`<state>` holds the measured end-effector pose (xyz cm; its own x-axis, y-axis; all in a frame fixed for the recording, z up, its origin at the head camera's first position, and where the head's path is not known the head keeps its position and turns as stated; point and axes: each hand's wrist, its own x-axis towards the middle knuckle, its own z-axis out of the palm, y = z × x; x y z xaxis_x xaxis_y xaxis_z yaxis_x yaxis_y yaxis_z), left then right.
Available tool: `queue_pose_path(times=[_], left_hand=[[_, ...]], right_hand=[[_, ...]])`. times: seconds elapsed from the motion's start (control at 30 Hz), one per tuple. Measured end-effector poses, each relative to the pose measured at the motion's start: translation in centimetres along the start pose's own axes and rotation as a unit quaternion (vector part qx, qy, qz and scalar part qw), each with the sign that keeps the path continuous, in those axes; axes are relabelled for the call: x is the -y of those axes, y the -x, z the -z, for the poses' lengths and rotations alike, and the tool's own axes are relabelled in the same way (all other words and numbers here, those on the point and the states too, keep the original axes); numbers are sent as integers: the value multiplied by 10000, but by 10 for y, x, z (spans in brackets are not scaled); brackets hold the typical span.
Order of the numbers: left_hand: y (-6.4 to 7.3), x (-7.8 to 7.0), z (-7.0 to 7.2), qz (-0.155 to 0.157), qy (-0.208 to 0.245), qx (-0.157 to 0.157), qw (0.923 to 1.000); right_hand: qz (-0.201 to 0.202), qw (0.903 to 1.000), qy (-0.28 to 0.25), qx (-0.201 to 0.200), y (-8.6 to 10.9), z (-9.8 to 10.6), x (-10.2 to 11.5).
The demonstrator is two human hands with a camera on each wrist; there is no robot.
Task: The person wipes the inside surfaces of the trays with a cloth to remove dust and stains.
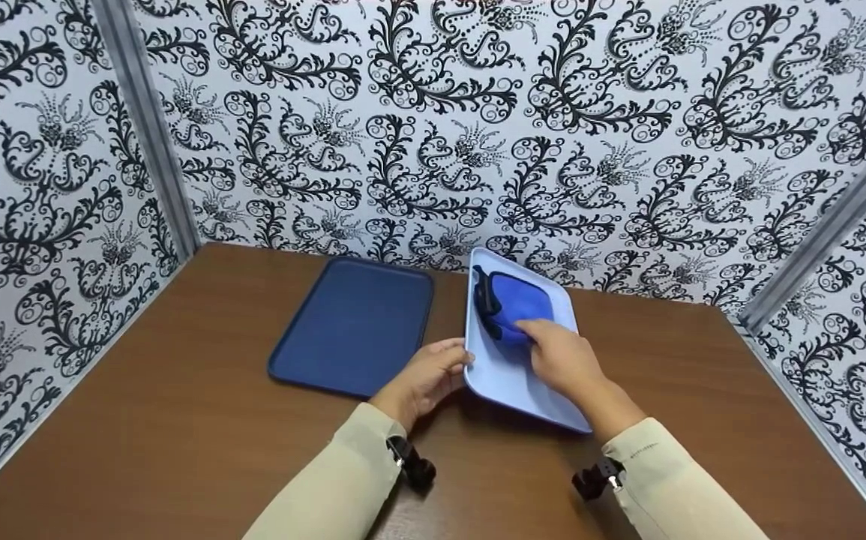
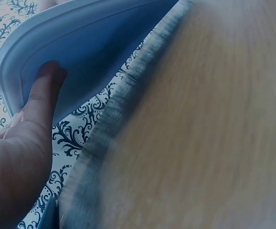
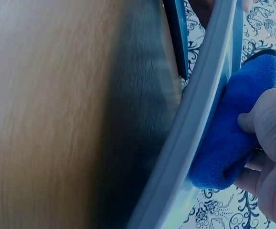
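A light blue tray [image 1: 507, 375] is held tilted above the table, its inner face turned up. My left hand [image 1: 429, 375] grips its left rim; in the left wrist view the thumb [image 2: 42, 95] lies against the tray's underside or wall, I cannot tell which. With my right hand [image 1: 567, 360] I hold a blue microfiber cloth [image 1: 526, 304] with black edging against the tray's inner face. The right wrist view shows the cloth [image 3: 238, 114] bunched between thumb and fingers, touching the tray [image 3: 195, 114]. Part of the cloth is hidden behind the hand.
A dark blue tray [image 1: 361, 322] lies flat on the brown wooden table [image 1: 200, 420], left of the light blue one. Patterned black-and-white walls [image 1: 433, 135] enclose the table at the back and sides. Both wrists carry small black cameras.
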<state>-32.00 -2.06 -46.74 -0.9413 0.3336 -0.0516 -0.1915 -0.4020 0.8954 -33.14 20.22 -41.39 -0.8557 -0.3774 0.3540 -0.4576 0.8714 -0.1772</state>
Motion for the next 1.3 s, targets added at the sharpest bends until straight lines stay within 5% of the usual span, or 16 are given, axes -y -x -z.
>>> queue_pose_path(times=[0.43,0.83,1.3], left_hand=[[1,0,0,-27,-4,20,10000],[0,2,-2,-25,183,-29,9998],[0,0,-3,-1,30,-287,9996]], right_hand=[[580,9982,-32,-156,4,-1,2],[1270,9917,184,-51,14,0,-20],[709,9973,210,-29,23,-3,-43]])
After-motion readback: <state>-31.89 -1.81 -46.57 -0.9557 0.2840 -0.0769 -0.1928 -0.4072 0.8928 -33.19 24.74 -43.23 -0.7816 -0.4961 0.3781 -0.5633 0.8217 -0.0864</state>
